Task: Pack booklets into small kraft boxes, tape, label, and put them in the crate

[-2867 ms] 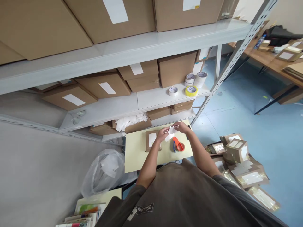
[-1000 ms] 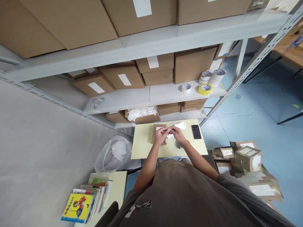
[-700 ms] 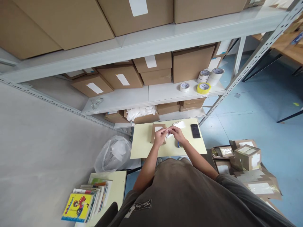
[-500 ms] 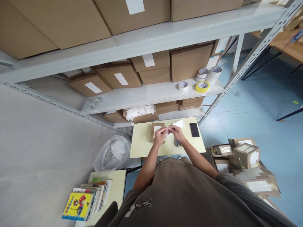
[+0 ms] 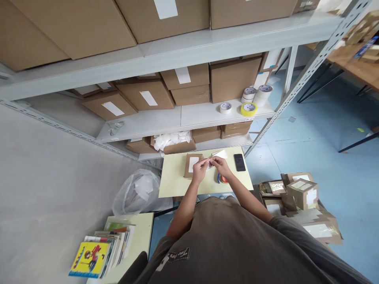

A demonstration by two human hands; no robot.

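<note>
Above the pale yellow table (image 5: 174,185), my left hand (image 5: 199,170) and my right hand (image 5: 220,165) meet at the fingertips. Both are pinched closed around something small and whitish, too small to name. A brown cardboard box (image 5: 189,171) with a white label lies just left of and partly behind my left hand. White papers (image 5: 220,154) lie beyond my right hand. Close to my right wrist are a blue object (image 5: 218,178) and a red-orange ring (image 5: 224,180), partly hidden by the forearm. A black phone (image 5: 239,162) rests at the table's right side.
A metal shelf (image 5: 166,118) holds cardboard boxes, white tape rolls (image 5: 225,107) and a yellow roll (image 5: 248,109). A clear bag (image 5: 136,193) stands left of the table, books (image 5: 94,256) at lower left. Cardboard boxes (image 5: 302,193) are piled on the right floor.
The view has shifted slightly, so the shelf and table appear further left. More of the red-orange ring shows beside my right wrist. My hands remain together at the fingertips.
</note>
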